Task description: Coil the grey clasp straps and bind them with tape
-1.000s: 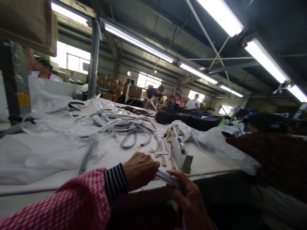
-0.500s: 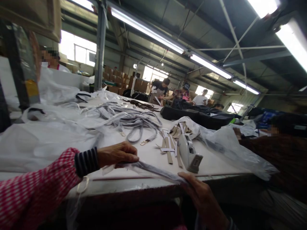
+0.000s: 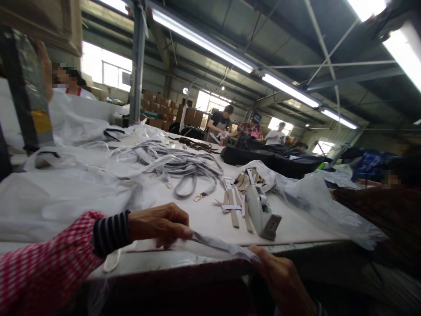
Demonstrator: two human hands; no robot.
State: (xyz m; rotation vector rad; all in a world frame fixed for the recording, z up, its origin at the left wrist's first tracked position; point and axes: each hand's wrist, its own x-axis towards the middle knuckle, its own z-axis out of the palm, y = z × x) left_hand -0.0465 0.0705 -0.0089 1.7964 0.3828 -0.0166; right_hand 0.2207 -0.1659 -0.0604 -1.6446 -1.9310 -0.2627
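A grey strap (image 3: 223,246) in thin clear wrapping stretches between my two hands, above the table's front edge. My left hand (image 3: 161,224) pinches one end of it, with the fingertips partly hidden under the hand. On the other side my right hand (image 3: 279,270) is closed round it, thumb uppermost. Below my left wrist hangs a metal clip (image 3: 112,261), blurred, with wrapping about it. Beyond my hands lies a tangled heap of grey wrapped straps (image 3: 171,159); one ends in a gold-coloured hook (image 3: 199,197).
A grey tape dispenser (image 3: 263,215) stands near the front edge, beside beige and white strips (image 3: 234,208). Clear plastic (image 3: 315,202) spreads on the right, sheeting (image 3: 66,193) on the left. Black bags (image 3: 272,161) and brown straps (image 3: 194,144) lie farther back. Several people work around the table.
Both hands have shifted slightly down in view, still holding the strap between them. The wrapping on the strap looks looser and whiter near my right hand.
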